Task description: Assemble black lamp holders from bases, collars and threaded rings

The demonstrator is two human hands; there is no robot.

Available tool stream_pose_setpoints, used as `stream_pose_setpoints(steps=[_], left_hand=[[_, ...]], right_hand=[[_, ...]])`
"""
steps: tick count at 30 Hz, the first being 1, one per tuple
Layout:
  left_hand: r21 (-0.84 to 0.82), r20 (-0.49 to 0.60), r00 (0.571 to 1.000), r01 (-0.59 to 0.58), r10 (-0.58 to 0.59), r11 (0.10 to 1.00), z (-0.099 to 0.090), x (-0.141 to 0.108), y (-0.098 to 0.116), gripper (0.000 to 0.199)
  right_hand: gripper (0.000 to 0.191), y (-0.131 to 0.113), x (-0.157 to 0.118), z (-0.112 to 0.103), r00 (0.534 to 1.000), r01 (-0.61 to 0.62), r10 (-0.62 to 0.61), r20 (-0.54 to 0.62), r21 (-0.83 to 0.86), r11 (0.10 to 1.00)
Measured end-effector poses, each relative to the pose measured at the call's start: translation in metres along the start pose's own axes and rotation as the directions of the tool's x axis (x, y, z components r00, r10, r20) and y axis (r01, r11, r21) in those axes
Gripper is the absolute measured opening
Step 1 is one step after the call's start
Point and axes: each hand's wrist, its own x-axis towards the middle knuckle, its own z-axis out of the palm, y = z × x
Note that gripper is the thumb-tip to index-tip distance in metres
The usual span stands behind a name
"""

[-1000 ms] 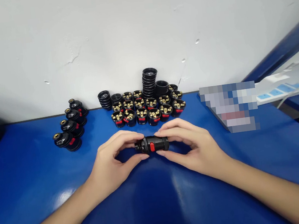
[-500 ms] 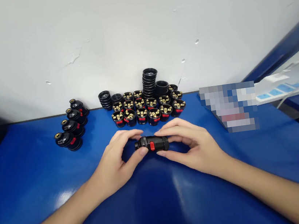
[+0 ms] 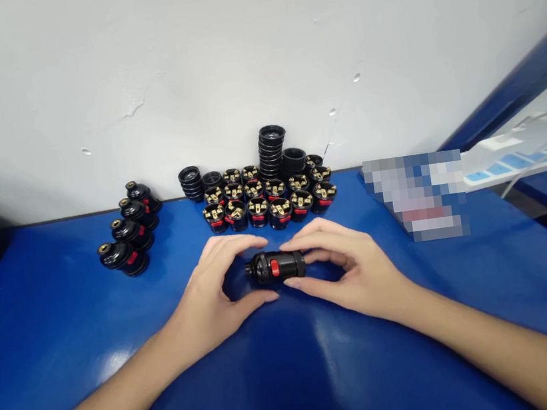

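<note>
red-tabbed black plastic cylinder [image 3: 287,265]: in our right grip [image 3: 358,254]; our left grip [image 3: 208,287] spread, apart; likely twisting step; next needs left closure.

No writing is legible (the pixelated patch [image 3: 416,198] included).

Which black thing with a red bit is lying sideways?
The black holder between the left hand and right hand: it lies pointing left, while the four capped holders and the open-topped ones stand upright.
</note>
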Motion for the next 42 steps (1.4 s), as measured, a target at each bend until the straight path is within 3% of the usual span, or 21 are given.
stream_pose_setpoints(steps=[2,5,7,12,15,16,19,21,27,31,35,42], left_hand=[[0.019,0.015,0.997,0.072,-0.072,0.997,0.0008,-0.0005,0.0013,0.067],[0.078,0.060,0.988,0.138,-0.143,0.987,0.0000,0.0002,0.0045,0.027],[0.095,0.083,0.985,0.147,-0.155,0.985,-0.0011,0.0012,0.0058,0.017],[0.022,0.044,0.999,-0.005,0.004,1.000,-0.0011,0.0010,0.0020,0.039],[0.056,0.065,0.997,0.035,-0.039,0.998,0.0004,-0.0008,-0.0003,0.072],[0.070,0.074,0.994,0.072,-0.077,0.995,0.0006,-0.0013,-0.0003,0.075],[0.121,0.098,0.984,0.134,-0.146,0.984,0.0001,-0.0019,0.0013,0.033],[0.134,0.100,0.984,0.131,-0.145,0.982,-0.0006,-0.0014,0.0024,0.021],[0.061,0.031,0.999,-0.007,0.005,0.998,0.0005,0.0005,0.0015,0.035],[0.065,0.025,0.998,0.048,-0.050,0.997,0.0027,0.0000,-0.0008,0.056],[0.066,0.038,0.993,0.105,-0.108,0.992,0.0031,0.0009,-0.0028,0.032],[0.070,0.017,0.995,0.094,-0.095,0.993,0.0026,0.0043,-0.0001,0.030]], right_hand=[[0.036,0.0001,-0.0005,0.0006,1.000,0.001,-0.001,0.003,-0.001,1.000],[0.033,-0.0004,-0.0011,0.0010,1.000,0.005,-0.005,0.010,-0.005,1.000],[0.033,-0.0009,-0.0015,0.0009,1.000,-0.003,0.003,0.013,-0.011,1.000],[0.034,-0.0001,-0.0026,0.0002,0.999,-0.029,0.029,0.029,-0.003,1.000],[0.037,0.0013,-0.0030,0.0007,0.999,-0.032,0.032,0.028,0.005,0.999],[0.037,0.0015,-0.0029,0.0009,0.999,-0.030,0.030,0.025,0.006,1.000],[0.033,0.0015,-0.0023,0.0010,0.999,-0.031,0.031,0.021,0.004,1.000],[0.031,0.0012,-0.0022,0.0005,0.999,-0.039,0.039,0.030,0.000,0.999],[0.032,0.0027,-0.0030,-0.0008,0.999,-0.052,0.052,0.015,0.004,0.999],[0.032,0.0049,-0.0025,-0.0010,0.999,-0.053,0.053,-0.005,-0.004,0.999],[0.031,0.0051,-0.0022,-0.0011,0.999,-0.048,0.048,-0.005,-0.019,0.999],[0.030,0.0041,-0.0019,-0.0003,0.998,-0.067,0.067,-0.001,-0.057,0.996]])
